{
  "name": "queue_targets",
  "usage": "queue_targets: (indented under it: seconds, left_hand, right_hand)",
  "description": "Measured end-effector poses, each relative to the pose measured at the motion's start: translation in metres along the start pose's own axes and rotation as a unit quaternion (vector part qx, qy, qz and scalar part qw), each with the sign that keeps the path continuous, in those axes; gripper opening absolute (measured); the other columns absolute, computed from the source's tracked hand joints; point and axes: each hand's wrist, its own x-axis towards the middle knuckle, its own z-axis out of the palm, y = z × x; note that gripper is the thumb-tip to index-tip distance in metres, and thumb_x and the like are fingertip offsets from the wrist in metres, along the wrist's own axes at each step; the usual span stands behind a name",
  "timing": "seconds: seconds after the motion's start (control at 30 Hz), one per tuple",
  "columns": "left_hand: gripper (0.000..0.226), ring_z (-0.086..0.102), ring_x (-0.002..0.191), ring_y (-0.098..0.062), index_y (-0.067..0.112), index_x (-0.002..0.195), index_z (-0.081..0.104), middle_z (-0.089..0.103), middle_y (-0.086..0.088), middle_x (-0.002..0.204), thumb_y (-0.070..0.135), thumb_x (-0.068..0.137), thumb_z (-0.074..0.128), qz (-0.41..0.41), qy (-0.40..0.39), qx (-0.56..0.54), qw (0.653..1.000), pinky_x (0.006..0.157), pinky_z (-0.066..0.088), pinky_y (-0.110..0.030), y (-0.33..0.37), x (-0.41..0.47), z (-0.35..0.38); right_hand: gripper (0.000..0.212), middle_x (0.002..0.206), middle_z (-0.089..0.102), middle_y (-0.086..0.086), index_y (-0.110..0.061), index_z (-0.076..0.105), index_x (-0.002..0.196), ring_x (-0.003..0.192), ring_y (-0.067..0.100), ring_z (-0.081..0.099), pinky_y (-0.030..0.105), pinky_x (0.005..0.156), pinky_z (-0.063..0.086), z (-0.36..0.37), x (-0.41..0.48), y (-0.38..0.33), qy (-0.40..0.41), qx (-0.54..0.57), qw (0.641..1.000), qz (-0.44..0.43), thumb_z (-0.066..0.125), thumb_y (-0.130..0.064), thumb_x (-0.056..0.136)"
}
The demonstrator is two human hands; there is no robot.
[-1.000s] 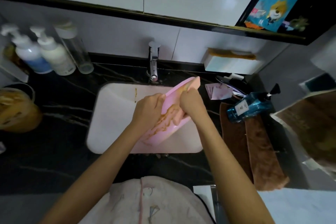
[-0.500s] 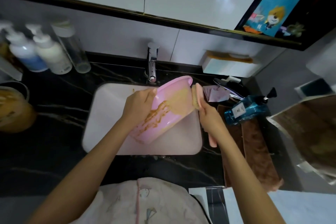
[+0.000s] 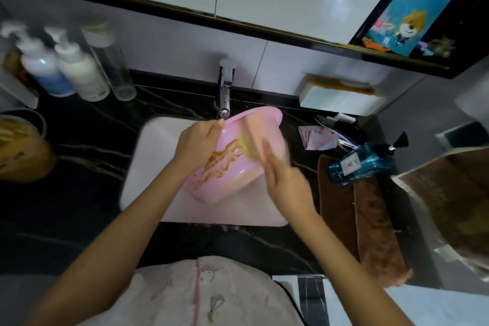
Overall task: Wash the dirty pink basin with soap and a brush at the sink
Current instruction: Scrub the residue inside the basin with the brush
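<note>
Pale fabric with a pink seam, the person's garment (image 3: 185, 296), fills the nearest edge, directly in front of the sink (image 3: 150, 167). Both bare forearms reach from it over the sink's front rim.

The right hand (image 3: 287, 182), over the right half of the sink, holds the handle of a pink brush (image 3: 255, 137). Motion blur hides the exact lie of its fingers, but the handle runs out of the hand and the pale bristles rest against the inner wall of the pink basin (image 3: 232, 189).

The basin is tilted on edge inside the sink, its open side facing right, with a brown smear (image 3: 225, 157) across its interior. The left hand (image 3: 197, 144) grips the basin's upper left rim, thumb on one side and curled fingers on the other.

A black marbled counter (image 3: 79, 193) surrounds the sink. Right of the sink lies a brown towel (image 3: 370, 225), with a blue pump bottle (image 3: 365, 164) on its side at the far end. A chrome faucet (image 3: 225, 87) stands behind the sink, its spout just above the basin's rim. Far left of the sink stand two white pump bottles (image 3: 79, 71) and a clear cylinder (image 3: 116, 71). Far right of it, a white box (image 3: 341, 100) sits against the wall.
</note>
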Motion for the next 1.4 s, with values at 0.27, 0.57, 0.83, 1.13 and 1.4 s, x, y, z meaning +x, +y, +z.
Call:
queue_targets:
  seconds: [0.27, 0.57, 0.83, 1.13, 1.4]
  left_hand:
    - [0.045, 0.043, 0.057, -0.015, 0.013, 0.064, 0.043, 0.045, 0.001, 0.058, 0.035, 0.101, 0.030, -0.001, -0.002, 0.010, 1.000, 0.056, 0.032, -0.026, 0.004, 0.006, 0.002]
    - [0.047, 0.044, 0.059, -0.019, 0.021, 0.057, 0.036, 0.044, 0.001, 0.057, 0.037, 0.101, 0.030, -0.008, -0.007, 0.022, 1.000, 0.056, 0.028, -0.032, 0.005, 0.018, -0.004]
    - [0.048, 0.046, 0.060, -0.022, 0.020, 0.058, 0.037, 0.045, -0.001, 0.058, 0.039, 0.101, 0.028, -0.010, -0.006, 0.018, 1.000, 0.056, 0.030, -0.031, -0.004, 0.021, -0.006]
    - [0.049, 0.048, 0.063, -0.026, 0.017, 0.058, 0.039, 0.049, -0.005, 0.061, 0.039, 0.101, 0.029, -0.011, 0.002, 0.022, 1.000, 0.058, 0.031, -0.032, -0.008, 0.030, -0.010]
    - [0.046, 0.049, 0.070, -0.028, 0.020, 0.060, 0.041, 0.054, -0.008, 0.070, 0.036, 0.101, 0.030, -0.027, -0.006, 0.052, 0.998, 0.062, 0.029, -0.031, -0.001, 0.035, -0.007]
  right_hand:
    - [0.053, 0.062, 0.055, 0.008, -0.027, 0.017, 0.150, 0.049, 0.025, 0.052, 0.037, 0.046, 0.044, 0.005, 0.012, 0.013, 0.016, -0.035, 0.999, 0.024, 0.035, -0.029, 0.101]
    - [0.053, 0.057, 0.058, 0.012, -0.028, 0.017, 0.149, 0.047, 0.030, 0.055, 0.036, 0.044, 0.042, 0.014, 0.018, 0.022, 0.064, 0.009, 0.998, -0.005, 0.034, -0.031, 0.099]
    - [0.051, 0.048, 0.049, 0.009, -0.028, 0.017, 0.146, 0.037, 0.024, 0.049, 0.032, 0.036, 0.037, 0.030, -0.007, 0.042, 0.114, 0.044, 0.990, 0.069, 0.037, -0.026, 0.099]
    - [0.049, 0.051, 0.051, 0.008, -0.023, 0.027, 0.146, 0.038, 0.019, 0.046, 0.027, 0.038, 0.028, 0.058, -0.012, 0.035, 0.153, 0.095, 0.979, 0.091, 0.036, -0.021, 0.098]
    - [0.055, 0.054, 0.055, 0.002, -0.028, 0.025, 0.146, 0.041, 0.025, 0.049, 0.030, 0.036, 0.038, 0.080, -0.035, -0.007, 0.069, 0.040, 0.994, -0.072, 0.038, -0.028, 0.092]
